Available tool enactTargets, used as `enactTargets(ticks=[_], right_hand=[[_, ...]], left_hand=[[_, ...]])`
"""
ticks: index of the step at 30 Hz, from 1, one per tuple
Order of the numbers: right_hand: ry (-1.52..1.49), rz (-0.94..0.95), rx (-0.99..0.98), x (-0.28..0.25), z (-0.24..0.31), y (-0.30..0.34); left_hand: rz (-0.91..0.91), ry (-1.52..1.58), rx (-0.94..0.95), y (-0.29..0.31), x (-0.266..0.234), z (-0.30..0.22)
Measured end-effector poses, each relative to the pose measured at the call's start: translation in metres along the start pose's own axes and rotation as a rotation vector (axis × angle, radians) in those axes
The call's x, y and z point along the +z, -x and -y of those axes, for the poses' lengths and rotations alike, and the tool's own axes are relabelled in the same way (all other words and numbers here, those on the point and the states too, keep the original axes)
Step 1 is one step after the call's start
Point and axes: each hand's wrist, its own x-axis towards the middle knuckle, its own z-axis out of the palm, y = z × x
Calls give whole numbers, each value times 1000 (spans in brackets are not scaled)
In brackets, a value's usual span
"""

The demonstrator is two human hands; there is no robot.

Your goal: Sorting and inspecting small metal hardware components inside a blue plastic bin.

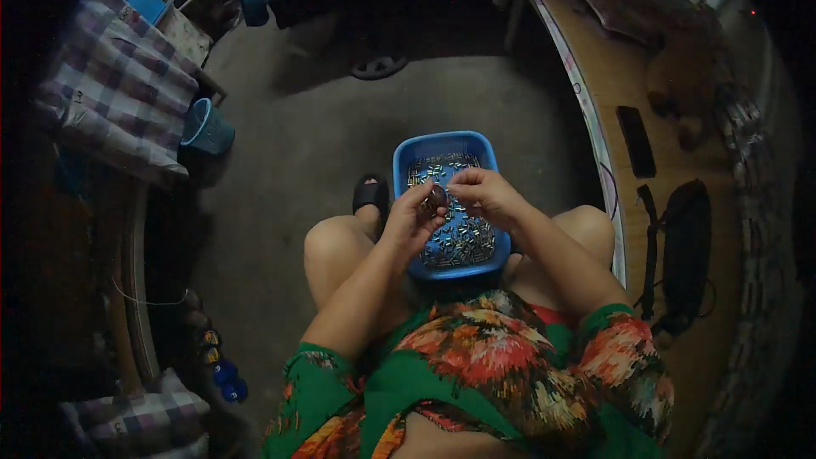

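A blue plastic basin [501,255] stands between my knees, with many small shiny metal pieces [463,242], short and rod-like, spread over its bottom. Above its left side, my left hand [410,223] is curled around a dark, glossy, rounded object [433,199] whose exact kind I cannot make out. Just to the right, my right hand [486,195] has thumb and forefinger pinched together close to that object. Whatever lies between those fingertips is too small to name. Both hands are over the basin, a short gap apart.
Along the right runs a wooden bench [629,204] bearing a black strapped bag [684,255] and a dark flat object [635,141]. A light blue bin [206,129] stands at left beside checked cloth [119,85]. A round dark base [378,66] rests on the floor ahead.
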Motion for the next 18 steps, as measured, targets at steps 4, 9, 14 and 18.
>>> enactTargets(ticks=[4,9,14,18], right_hand=[[67,-41,-1,5,0,-2],[153,-88,-32,5,0,-2],[236,-112,-79,12,3,1],[300,-96,-142,10,0,0]], left_hand=[[15,-9,22,-3,-6,3],[28,-38,9,-2,-3,2],[63,-30,11,0,-2,2],[50,-35,0,3,3,2]])
